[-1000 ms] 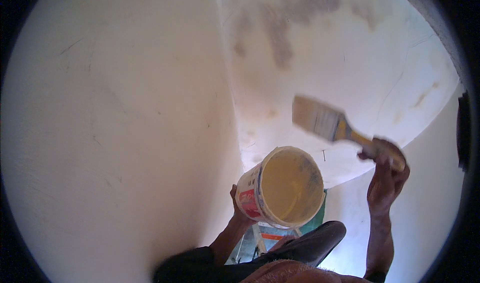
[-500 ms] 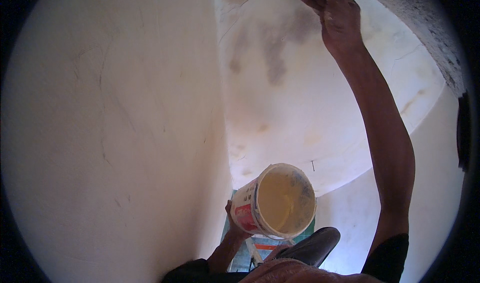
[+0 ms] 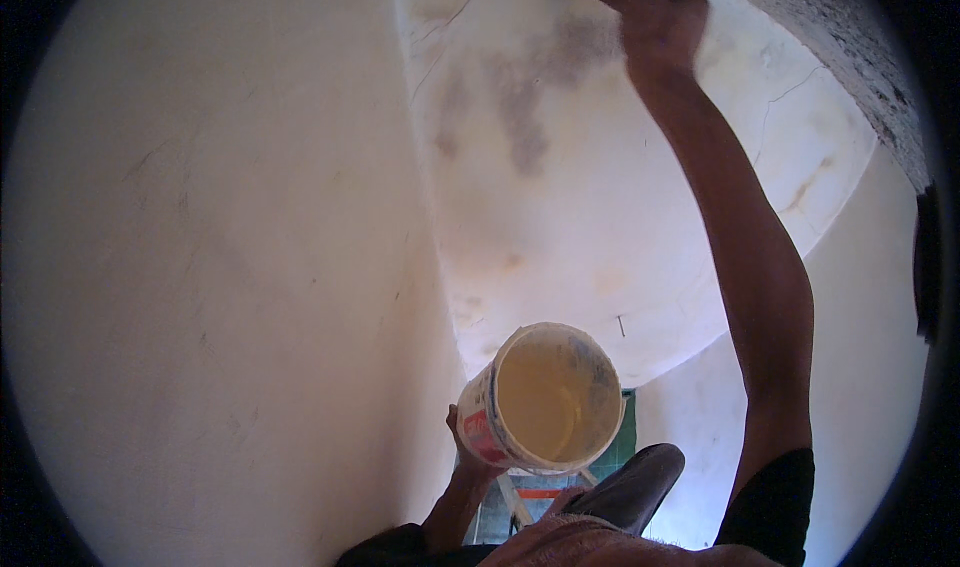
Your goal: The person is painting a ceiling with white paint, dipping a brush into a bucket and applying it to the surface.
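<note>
Left wall [image 3: 230, 267] takes the left side; far wall [image 3: 560, 217] meets it at a corner; right wall [image 3: 860, 307] adjoins far wall on the right. Bucket [image 3: 482, 407] near, before the corner's near end, paint [image 3: 540, 407] in it. Left hand [image 3: 474, 457] on bucket's left side. Ladder [image 3: 516, 502] behind bucket, partly hidden. Right hand [image 3: 662, 22] far, before far wall; contact I cannot tell.

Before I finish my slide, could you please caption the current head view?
The left hand holds a white bucket low; the right hand is raised near a stained wall.
</note>
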Available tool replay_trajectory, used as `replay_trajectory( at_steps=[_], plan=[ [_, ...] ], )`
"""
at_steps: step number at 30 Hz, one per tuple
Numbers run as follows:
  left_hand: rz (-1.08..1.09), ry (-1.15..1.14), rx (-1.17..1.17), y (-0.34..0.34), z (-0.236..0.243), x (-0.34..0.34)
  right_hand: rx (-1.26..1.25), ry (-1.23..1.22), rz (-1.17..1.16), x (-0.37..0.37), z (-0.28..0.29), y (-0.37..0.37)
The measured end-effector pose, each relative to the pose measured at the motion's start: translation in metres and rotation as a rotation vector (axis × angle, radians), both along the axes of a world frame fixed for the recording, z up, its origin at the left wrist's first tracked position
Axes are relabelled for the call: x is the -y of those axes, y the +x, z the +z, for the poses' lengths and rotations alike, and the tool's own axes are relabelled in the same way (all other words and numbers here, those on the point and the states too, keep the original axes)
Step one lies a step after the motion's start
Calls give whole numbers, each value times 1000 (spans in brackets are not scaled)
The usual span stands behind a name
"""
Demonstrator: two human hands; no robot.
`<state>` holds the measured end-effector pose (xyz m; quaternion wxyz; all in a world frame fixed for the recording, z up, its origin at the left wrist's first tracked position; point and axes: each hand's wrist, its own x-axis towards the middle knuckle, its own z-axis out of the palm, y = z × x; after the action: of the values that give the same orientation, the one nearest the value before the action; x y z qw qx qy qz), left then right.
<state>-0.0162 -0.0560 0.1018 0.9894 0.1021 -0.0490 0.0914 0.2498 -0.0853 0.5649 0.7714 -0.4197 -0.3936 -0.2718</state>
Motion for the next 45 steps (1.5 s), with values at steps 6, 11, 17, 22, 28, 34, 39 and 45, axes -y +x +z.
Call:
replay_trajectory(
  at_steps=[6,11,17,22,28,34,39,45],
  plan=[
    [-14,-14,-62,-3,1,0,-6,-33,-91,14,-29,-30],
    [-8,-37,-16,2,19,6,-35,-130,-3,-51,-8,-26],
    [-48,3,-43,5,19,6,-12,-23,-105,7,-3,-1],
    [-25,-36,-1,8,14,4,37,95,-206,102,-28,58],
    [47,24,-29,10,9,5,137,71,-921,173,-50,25],
    [35,28,-82,11,3,6,484,-106,-1501,123,-53,25],
    [6,-12,-113,5,3,5,583,-107,-1093,26,-43,-12],
    [25,63,-177,6,10,5,655,-33,-773,-67,-34,-32]
  ],
)
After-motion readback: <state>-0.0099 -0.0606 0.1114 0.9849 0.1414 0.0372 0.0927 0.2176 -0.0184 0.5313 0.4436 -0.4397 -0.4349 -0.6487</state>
